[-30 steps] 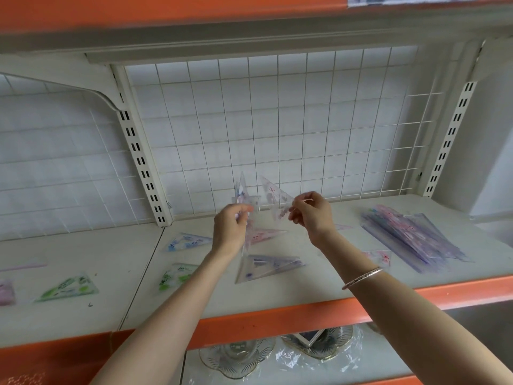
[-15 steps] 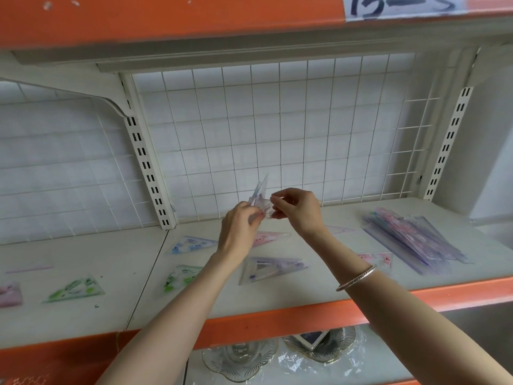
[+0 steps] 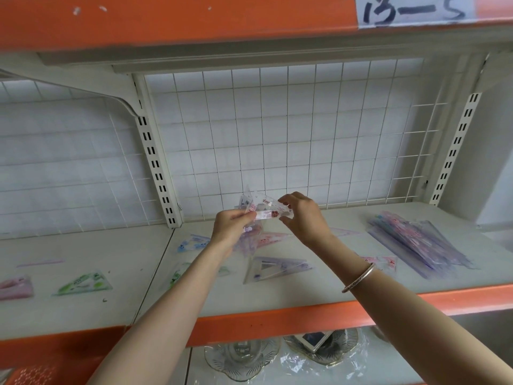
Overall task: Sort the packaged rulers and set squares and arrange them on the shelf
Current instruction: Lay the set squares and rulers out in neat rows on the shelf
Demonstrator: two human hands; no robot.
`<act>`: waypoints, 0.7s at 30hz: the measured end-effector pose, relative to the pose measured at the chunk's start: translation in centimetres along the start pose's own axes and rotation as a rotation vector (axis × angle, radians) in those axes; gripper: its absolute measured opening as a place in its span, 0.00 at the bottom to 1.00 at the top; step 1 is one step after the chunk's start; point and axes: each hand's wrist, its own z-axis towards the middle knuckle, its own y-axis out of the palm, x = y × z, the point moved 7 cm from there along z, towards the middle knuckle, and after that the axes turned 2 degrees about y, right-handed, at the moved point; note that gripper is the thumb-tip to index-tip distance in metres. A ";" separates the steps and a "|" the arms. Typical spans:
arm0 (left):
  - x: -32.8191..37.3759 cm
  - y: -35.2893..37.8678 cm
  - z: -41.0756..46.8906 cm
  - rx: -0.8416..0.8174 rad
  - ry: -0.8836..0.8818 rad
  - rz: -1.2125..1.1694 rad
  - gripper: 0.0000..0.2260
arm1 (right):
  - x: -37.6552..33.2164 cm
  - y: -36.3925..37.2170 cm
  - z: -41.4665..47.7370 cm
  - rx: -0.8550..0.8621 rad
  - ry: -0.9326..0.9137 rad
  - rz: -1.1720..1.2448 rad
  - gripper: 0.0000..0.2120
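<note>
Both hands are raised over the shelf (image 3: 305, 295), in front of the wire grid back (image 3: 277, 134).

My left hand (image 3: 231, 226) grips a bundle of packaged set squares (image 3: 259, 207) by its left end, fingers curled round it. My right hand (image 3: 304, 218) pinches the right end between thumb and fingertips. The bundle is held off the shelf, near the back. It is clear plastic over clear plastic, so I cannot count the pieces. Red and pink print shows on the front one.

Lying on the shelf:
- A pink set square (image 3: 266, 240) sits under my hands, mostly covered by them.
- A purple set square (image 3: 274, 269) lies in plain sight, nearer the front.
- A blue set square (image 3: 194, 243) is just left of my left wrist.
- A green pack (image 3: 179, 273) is crossed by my left forearm, so its shape is unclear.
- A small pink pack (image 3: 388, 262) is half hidden behind my right wrist and bracelet (image 3: 359, 279).
- A stack of packaged rulers (image 3: 416, 245) lies to the right, fanned and blurred, so no count is possible.

In the left bay there is a green set square (image 3: 83, 284) and a faint pink strip (image 3: 40, 263). A pink pack (image 3: 14, 287) is cut off by the frame edge.

The label (image 3: 413, 11) above is clipped at the top and reads "13-5". Below the shelf, glass dishes (image 3: 241, 357) in wrap are partly hidden.
</note>
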 end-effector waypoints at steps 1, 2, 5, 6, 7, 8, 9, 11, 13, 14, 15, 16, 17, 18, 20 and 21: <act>0.0 -0.1 0.0 -0.005 0.011 0.000 0.07 | -0.1 0.2 0.0 -0.016 -0.013 -0.024 0.17; 0.0 -0.2 0.0 -0.007 0.033 -0.003 0.07 | -0.1 0.4 0.1 -0.027 -0.017 -0.038 0.17; 1.3 -1.2 -0.5 0.084 0.164 0.223 0.08 | 0.4 0.8 0.5 -0.035 0.023 -0.040 0.15; 1.6 -1.7 -0.5 0.117 0.209 0.346 0.10 | 0.8 1.0 0.6 -0.044 0.044 -0.051 0.15; 1.7 -2.1 -0.5 0.142 0.245 0.423 0.11 | 1.2 1.3 0.8 -0.059 0.068 -0.066 0.14; 1.8 -2.5 -0.5 0.155 0.273 0.474 0.12 | 1.5 1.6 0.9 -0.081 0.091 -0.080 0.14; 1.8 -2.8 -0.5 0.157 0.296 0.501 0.13 | 1.9 2.0 1.0 -0.105 0.111 -0.092 0.15; 1.5 -3.5 -0.3 0.159 0.320 0.505 0.14 | 2.5 2.7 1.1 -0.156 0.142 -0.104 0.18; 1.4 -4.0 -0.4 0.167 0.338 0.480 0.15 | 2.8 3.6 1.4 -0.210 0.163 -0.086 0.19; 1.2 -4.4 -0.3 0.173 0.342 0.463 0.15 | 2.9 4.0 1.5 -0.241 0.170 -0.071 0.20; 1.1 -4.7 -0.2 0.177 0.340 0.449 0.15 | 2.9 4.6 1.7 -0.276 0.173 -0.059 0.20; 0.9 -4.9 -0.2 0.180 0.332 0.445 0.15 | 2.8 5.1 1.8 -0.312 0.172 -0.050 0.20; 0.8 -5.1 -0.1 0.182 0.330 0.445 0.15 | 2.6 5.5 1.9 -0.343 0.171 -0.045 0.21; 0.7 -5.4 0.0 0.186 0.326 0.448 0.15 | 2.4 5.9 2.0 -0.366 0.166 -0.040 0.21; 0.5 -5.8 0.0 0.194 0.322 0.452 0.16 | 2.0 6.7 2.3 -0.406 0.153 -0.034 0.21; 0.4 -6.0 0.1 0.198 0.322 0.451 0.16 | 1.8 6.9 2.4 -0.422 0.145 -0.033 0.20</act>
